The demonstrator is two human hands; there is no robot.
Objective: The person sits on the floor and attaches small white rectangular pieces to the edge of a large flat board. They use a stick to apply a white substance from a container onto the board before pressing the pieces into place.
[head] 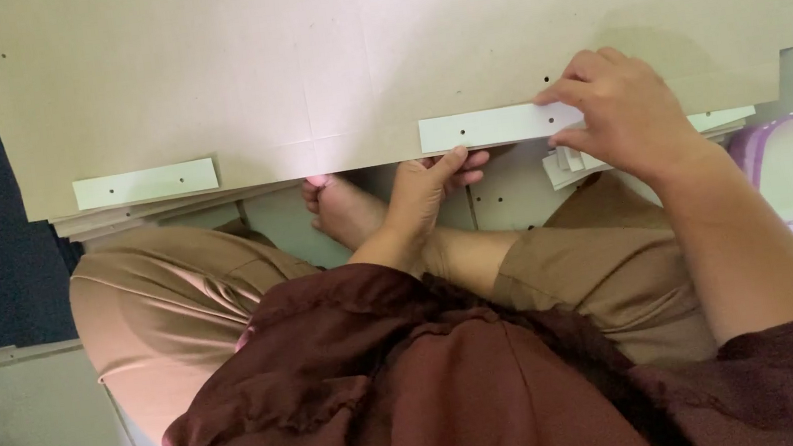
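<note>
Head view, looking down on a seated person's lap: a large tan cardboard sheet (375, 44) lies flat across the top of the picture, its near edge running just above the knees, on top of a few more sheets whose edges show beneath it. A pale paper strip (491, 127) with small punched holes lies on that near edge, right of the middle; a matching strip (146, 183) sits near the sheet's near-left corner. The right hand (620, 110) rests on the right end of the first strip, fingers curled and close together, fingertips pressing it down onto the board. The left hand (423, 194) reaches up from below the near edge, thumb on top and fingers tucked under, pinching the board's edge just beside the strip. The strip looks thin, light and easily creased, best pressed flat rather than gripped. The board seems stiff yet light, best taken by its edge. A pile of spare strips (566, 164) lies under the right wrist.
</note>
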